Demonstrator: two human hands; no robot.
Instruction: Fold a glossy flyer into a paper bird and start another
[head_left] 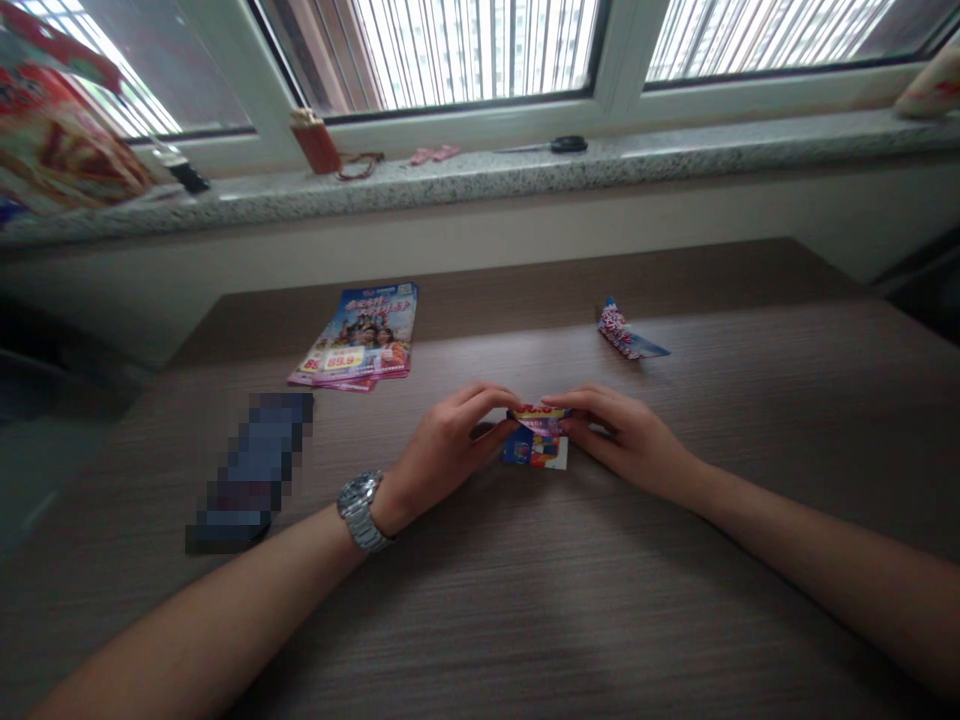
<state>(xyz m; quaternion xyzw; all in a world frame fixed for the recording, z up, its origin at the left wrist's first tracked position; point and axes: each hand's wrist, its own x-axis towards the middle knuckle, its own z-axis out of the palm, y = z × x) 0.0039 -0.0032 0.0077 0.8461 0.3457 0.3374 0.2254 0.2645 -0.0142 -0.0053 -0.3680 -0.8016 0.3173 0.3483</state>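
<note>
Between my two hands is a small folded paper leaflet [538,448], printed in blue, yellow and pink. My left hand [454,440], with a silver watch [363,510] on its wrist, pinches the leaflet's left end between thumb and fingers. On the other side my right hand [634,435] pinches the right end the same way. A folded-over strip lies along the upper part, and a flat blue and white part shows below it. Farther back to the right, a folded paper piece [626,335] with a pointed tip rests on the table.
A stack of printed flyers [367,335] lies at the back left of the brown wooden table [480,600]. Nearer stands out a pixelated dark phone-like object [251,470]. On the stone windowsill [465,178] are scissors [568,145], a reddish-brown case [315,145] and a large food bag [64,130].
</note>
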